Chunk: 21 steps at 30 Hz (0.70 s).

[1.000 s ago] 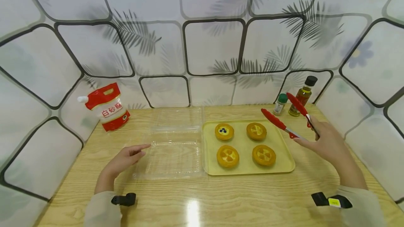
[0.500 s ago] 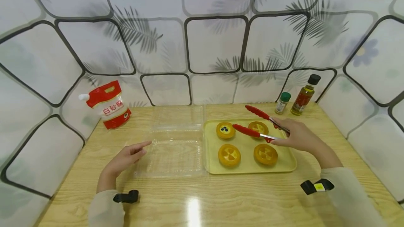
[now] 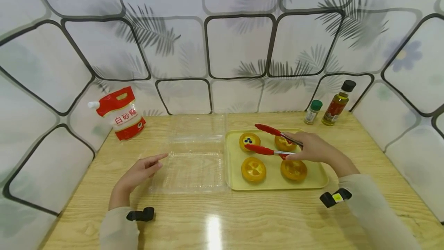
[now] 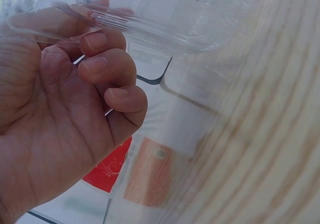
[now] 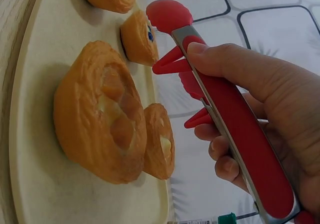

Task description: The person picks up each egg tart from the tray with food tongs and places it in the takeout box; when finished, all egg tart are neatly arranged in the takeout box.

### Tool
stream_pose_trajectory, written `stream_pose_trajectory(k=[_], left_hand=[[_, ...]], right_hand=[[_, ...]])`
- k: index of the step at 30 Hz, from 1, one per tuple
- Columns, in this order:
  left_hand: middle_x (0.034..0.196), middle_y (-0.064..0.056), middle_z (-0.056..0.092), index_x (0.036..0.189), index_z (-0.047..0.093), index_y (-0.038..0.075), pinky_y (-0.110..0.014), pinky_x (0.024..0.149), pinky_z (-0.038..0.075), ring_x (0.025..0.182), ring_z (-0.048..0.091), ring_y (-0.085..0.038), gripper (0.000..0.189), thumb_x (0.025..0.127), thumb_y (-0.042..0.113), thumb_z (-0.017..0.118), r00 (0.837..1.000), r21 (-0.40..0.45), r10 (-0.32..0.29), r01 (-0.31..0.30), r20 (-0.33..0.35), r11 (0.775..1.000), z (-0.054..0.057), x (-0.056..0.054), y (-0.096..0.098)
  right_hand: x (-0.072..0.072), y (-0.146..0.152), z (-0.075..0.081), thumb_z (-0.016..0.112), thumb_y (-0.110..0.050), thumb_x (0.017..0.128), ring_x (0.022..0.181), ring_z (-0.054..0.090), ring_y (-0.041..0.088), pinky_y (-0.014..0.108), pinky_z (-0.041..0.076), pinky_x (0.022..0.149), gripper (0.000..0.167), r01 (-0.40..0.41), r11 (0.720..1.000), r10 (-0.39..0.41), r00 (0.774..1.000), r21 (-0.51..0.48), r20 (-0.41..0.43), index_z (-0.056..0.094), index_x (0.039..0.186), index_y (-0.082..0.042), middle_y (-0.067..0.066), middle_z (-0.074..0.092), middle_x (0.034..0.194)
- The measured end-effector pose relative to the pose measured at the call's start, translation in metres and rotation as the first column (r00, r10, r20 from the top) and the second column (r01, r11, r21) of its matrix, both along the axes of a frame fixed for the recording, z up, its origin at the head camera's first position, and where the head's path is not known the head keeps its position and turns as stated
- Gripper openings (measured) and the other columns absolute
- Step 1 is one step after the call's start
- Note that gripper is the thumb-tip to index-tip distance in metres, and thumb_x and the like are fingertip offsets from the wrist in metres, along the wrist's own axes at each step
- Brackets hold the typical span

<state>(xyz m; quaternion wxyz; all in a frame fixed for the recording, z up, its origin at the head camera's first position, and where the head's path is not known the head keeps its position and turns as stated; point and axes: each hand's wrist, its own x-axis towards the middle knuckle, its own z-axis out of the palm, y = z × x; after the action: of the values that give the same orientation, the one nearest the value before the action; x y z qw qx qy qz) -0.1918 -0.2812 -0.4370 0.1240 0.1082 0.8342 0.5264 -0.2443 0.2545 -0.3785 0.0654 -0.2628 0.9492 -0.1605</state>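
From where I am standing, the opened clear plastic container (image 3: 194,171) is lying left of the frame's centre. Its walls are looking thin: likely light and easily dented; hold by the rim. The left hand (image 3: 140,171) is extending its index finger to the left rim; whether it is pinching, I cannot tell. The right hand (image 3: 312,147) is grasping the red-tipped tongs (image 3: 265,150) around both arms. The arms are probably springy, the tips non-slip. The tips are standing apart near the blueberry-topped tart (image 3: 249,139), right of centre; contact is not showing clearly. Tarts are probably light, with fragile crusts and slick tops: grip the side walls, low force.

Count, largest first. One wood-grain table (image 3: 184,219) is supporting one yellow tray (image 3: 272,182), one container, one sugar pouch (image 3: 125,117) at left and one oil bottle (image 3: 335,105) at right. The tray is carrying four tarts: one blueberry-topped, three fruit-topped tarts (image 3: 254,169). One pair of tongs is being held. One green-capped shaker (image 3: 313,113) is standing beside the bottle.
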Motion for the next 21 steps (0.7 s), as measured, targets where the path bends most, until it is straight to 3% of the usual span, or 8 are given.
stream_pose_trajectory(k=[3, 13, 21], left_hand=[[0.065, -0.001, 0.034, 0.140, 0.045, 0.002, -0.027, 0.055, 0.034, 0.059, 0.036, -0.012, 0.044, 0.099, 0.016, 0.051, 1.000, 0.004, 0.006, -0.006, 0.013, 1.000, 0.000, 0.000, 0.000], [0.065, 0.000, 0.034, 0.139, 0.045, 0.000, -0.029, 0.054, 0.033, 0.059, 0.035, -0.012, 0.044, 0.099, 0.016, 0.051, 1.000, 0.012, -0.003, 0.003, 0.011, 1.000, 0.001, 0.000, 0.000], [0.066, 0.000, 0.034, 0.139, 0.045, -0.001, -0.027, 0.055, 0.034, 0.060, 0.036, -0.011, 0.044, 0.099, 0.015, 0.050, 1.000, -0.002, -0.003, 0.003, 0.004, 1.000, 0.001, 0.000, 0.000]], right_hand=[[-0.002, -0.003, -0.001, 0.073, -0.047, 0.078, 0.112, 0.053, 0.040, 0.054, 0.042, 0.090, 0.084, -0.010, 1.000, 0.010, 1.000, -0.003, 0.029, 0.042, 0.141, -0.001, 0.023, 0.054, 0.127], [-0.009, -0.010, -0.004, 0.073, -0.045, 0.079, 0.111, 0.053, 0.040, 0.054, 0.042, 0.091, 0.081, -0.038, 0.999, 0.038, 0.996, -0.001, 0.085, 0.043, 0.141, -0.001, 0.023, 0.054, 0.127], [-0.016, -0.013, -0.011, 0.074, -0.042, 0.080, 0.110, 0.055, 0.038, 0.051, 0.044, 0.089, 0.076, -0.072, 0.997, 0.073, 0.995, -0.013, 0.065, 0.048, 0.137, 0.001, 0.024, 0.056, 0.125]])
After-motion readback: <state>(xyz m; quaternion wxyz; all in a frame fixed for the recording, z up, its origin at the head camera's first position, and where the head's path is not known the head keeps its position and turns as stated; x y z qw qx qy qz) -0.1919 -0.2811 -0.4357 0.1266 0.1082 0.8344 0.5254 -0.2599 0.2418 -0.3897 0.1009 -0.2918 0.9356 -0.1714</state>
